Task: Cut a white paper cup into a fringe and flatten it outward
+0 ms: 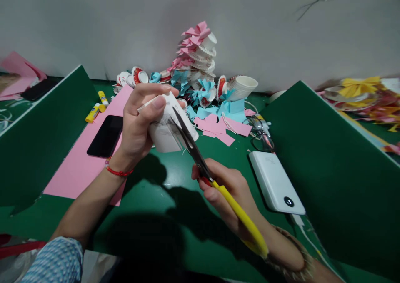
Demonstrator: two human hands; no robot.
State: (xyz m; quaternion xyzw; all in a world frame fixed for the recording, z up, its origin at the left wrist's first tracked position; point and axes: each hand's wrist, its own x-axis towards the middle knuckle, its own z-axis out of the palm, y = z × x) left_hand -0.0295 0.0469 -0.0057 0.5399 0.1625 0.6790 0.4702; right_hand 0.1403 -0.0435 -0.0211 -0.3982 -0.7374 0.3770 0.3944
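My left hand point(140, 118) is closed round a white paper cup point(165, 136), thumb on its near side and fingers behind. The cup is tilted, and thin slits run through part of its wall. In my right hand point(228, 191) is a pair of scissors point(195, 152) with yellow and red handles. Their blades are slightly apart and lie against the cup wall beside the slits. Both hands are raised above the green table point(156, 179). Whether the far blade is inside the cup I cannot tell.
Cut paper cups with pink paper point(196, 35) and blue paper point(204, 90) stand at the back. Stacked cups point(245, 86) lie beside them. At left are pink sheet point(73, 170), phone point(106, 136) and glue sticks point(93, 113); at right, glasses point(262, 141), power bank point(275, 183) and green divider point(337, 162).
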